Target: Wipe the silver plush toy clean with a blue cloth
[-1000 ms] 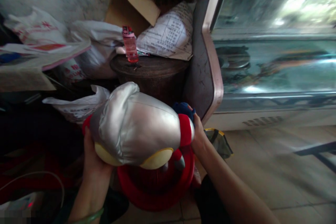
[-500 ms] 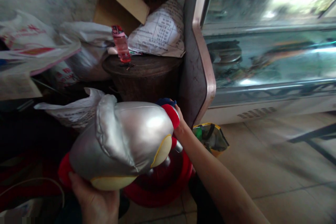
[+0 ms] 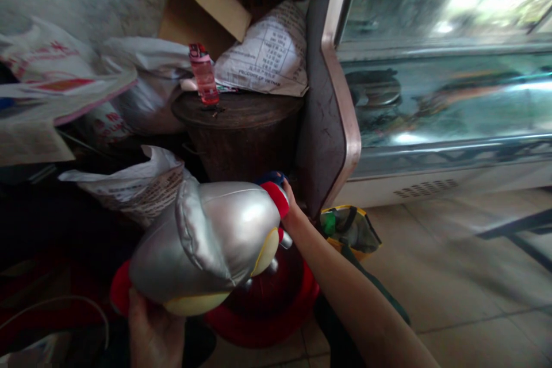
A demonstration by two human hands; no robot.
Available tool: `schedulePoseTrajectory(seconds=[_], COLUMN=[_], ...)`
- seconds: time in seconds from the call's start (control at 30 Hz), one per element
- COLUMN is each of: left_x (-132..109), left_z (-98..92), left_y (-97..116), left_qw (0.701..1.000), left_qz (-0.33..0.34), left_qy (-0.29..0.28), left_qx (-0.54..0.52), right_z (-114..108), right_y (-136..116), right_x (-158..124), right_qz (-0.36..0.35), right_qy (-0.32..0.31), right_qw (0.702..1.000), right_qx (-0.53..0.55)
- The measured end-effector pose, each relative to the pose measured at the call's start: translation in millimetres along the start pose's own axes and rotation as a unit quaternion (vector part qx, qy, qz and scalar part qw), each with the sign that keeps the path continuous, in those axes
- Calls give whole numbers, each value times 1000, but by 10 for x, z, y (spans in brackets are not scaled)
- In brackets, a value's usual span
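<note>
A silver stuffed toy [image 3: 233, 218] with a shiny padded ridge, pale yellow eye-like patches and red side pieces hangs in front of me between both hands. At its lower left, my left hand [image 3: 155, 328] is closed around the edge near a red piece and supports it from below. My right hand [image 3: 291, 201] grips the far right end by the other red piece, its fingers mostly hidden. Something dark blue [image 3: 271, 177] shows beside those fingers; whether it belongs to the toy I cannot tell. Under the toy stands a red basin [image 3: 276, 328].
A dark round barrel [image 3: 241, 149] bears a pink water bottle [image 3: 204, 77] and a printed white sack [image 3: 271, 57]. Plastic bags [image 3: 142, 80] crowd the left. On the right are a glass display case [image 3: 431, 98] and a yellow-edged bag [image 3: 353, 230] on the tiled floor.
The stuffed toy has moved slightly down in view, its left end shifting right, with both hands still on it. The background has shifted a little to the right.
</note>
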State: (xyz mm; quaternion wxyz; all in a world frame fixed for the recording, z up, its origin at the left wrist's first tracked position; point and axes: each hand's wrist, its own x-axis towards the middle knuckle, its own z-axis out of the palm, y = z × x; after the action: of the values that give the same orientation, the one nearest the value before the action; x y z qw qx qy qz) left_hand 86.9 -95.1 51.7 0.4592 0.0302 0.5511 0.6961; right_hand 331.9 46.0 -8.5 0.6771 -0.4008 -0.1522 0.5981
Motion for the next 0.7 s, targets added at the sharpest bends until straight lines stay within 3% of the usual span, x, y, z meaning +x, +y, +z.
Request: schedulePoseTrajectory(seconds=[0.17, 0.3, 0.4, 0.5, 0.7], left_x=[61, 168, 254, 303, 143], left_z=[-17, -97, -173, -257, -323], left_y=[55, 36, -31, -123, -199], left_qw=[999, 997, 995, 988, 968], left_qz=[-2, 2, 25, 33, 94], left_qy=[9, 7, -12, -53, -164], left_qx=[42, 75, 98, 138, 168], right_z=[-113, -347, -422, -356, -244], right_y=[-56, -49, 51, 189, 150], right_x=[40, -263, -641, -930, -922], right_qz=[7, 12, 59, 105, 120], right_qy=[117, 175, 145, 88, 54], right_qw=[993, 984, 988, 991, 990], right_qx=[33, 21, 9, 10, 39])
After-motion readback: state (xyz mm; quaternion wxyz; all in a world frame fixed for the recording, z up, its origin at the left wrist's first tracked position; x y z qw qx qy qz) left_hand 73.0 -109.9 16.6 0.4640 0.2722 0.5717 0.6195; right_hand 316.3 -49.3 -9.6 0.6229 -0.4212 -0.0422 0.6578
